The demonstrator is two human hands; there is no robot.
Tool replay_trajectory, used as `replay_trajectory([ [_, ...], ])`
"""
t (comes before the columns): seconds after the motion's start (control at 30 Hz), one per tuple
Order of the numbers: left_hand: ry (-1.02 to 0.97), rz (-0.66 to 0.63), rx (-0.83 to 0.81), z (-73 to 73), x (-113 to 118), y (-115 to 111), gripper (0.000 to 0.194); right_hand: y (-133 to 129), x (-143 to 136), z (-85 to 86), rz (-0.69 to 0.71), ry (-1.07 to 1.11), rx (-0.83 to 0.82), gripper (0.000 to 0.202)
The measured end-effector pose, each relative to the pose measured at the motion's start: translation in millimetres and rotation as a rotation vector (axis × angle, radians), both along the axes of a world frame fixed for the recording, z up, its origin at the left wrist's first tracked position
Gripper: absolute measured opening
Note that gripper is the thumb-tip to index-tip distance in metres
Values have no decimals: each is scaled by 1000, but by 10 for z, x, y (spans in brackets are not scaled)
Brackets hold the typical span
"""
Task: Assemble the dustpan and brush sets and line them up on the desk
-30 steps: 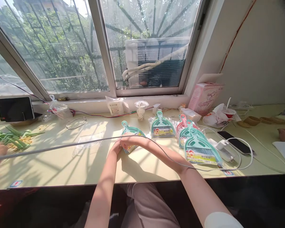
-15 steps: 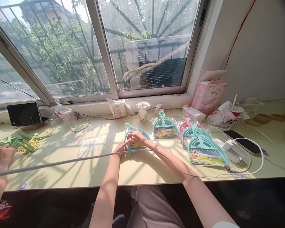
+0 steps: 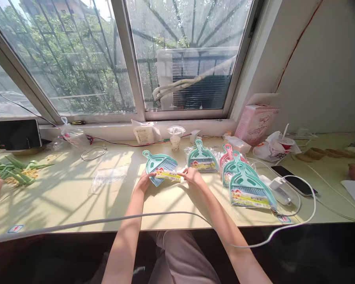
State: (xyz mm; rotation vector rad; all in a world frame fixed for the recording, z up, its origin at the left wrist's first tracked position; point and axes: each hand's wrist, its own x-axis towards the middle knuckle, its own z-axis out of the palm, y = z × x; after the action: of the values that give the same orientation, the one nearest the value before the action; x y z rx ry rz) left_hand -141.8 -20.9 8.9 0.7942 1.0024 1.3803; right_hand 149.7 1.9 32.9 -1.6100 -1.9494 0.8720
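green dustpan [image 3: 162,159] — left fingers [image 3: 150,175] and right fingers [image 3: 187,172] pinch its label [image 3: 168,174] by opposite edges — tabletop [image 3: 163,202] in front.

Single cam, worn on person's head. Looks fwd + down over table [image 3: 77,207], facing window [image 3: 85,67] behind it; wall [image 3: 328,63] at R side. Wide view, table spans full width approx. Legs [image 3: 185,258] at btm ctr, close below cam; forearms [image 3: 126,232] enter from btm edge. L hand [image 3: 143,183] & R hand [image 3: 193,176] near ctr, mid-dist; window farther.
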Motion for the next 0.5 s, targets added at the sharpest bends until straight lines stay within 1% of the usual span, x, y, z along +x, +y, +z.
replay_trajectory([
  [0.07,-14,25,0,3,-13,-3,88,11,-59,-34,24,124,-134,34],
  [0.1,-13,29,-1,3,-20,-6,87,16,-93,-38,13,186,-159,35],
  [0.13,-7,30,-5,1,-28,-7,85,18,-118,-31,1,237,-143,35],
  [0.23,8,22,1,-18,-43,-1,75,2,-95,53,-10,411,12,29],
  [0.3,-8,8,20,-34,-38,10,73,-24,-27,129,48,547,71,31],
  [0.37,-25,-14,35,-49,-22,21,76,-52,23,185,157,629,52,37],
  [0.43,-24,-40,39,-61,0,26,81,-76,23,202,249,625,-6,41],
  [0.5,-13,-70,56,-75,22,24,86,-93,-15,190,292,582,-43,41],
])
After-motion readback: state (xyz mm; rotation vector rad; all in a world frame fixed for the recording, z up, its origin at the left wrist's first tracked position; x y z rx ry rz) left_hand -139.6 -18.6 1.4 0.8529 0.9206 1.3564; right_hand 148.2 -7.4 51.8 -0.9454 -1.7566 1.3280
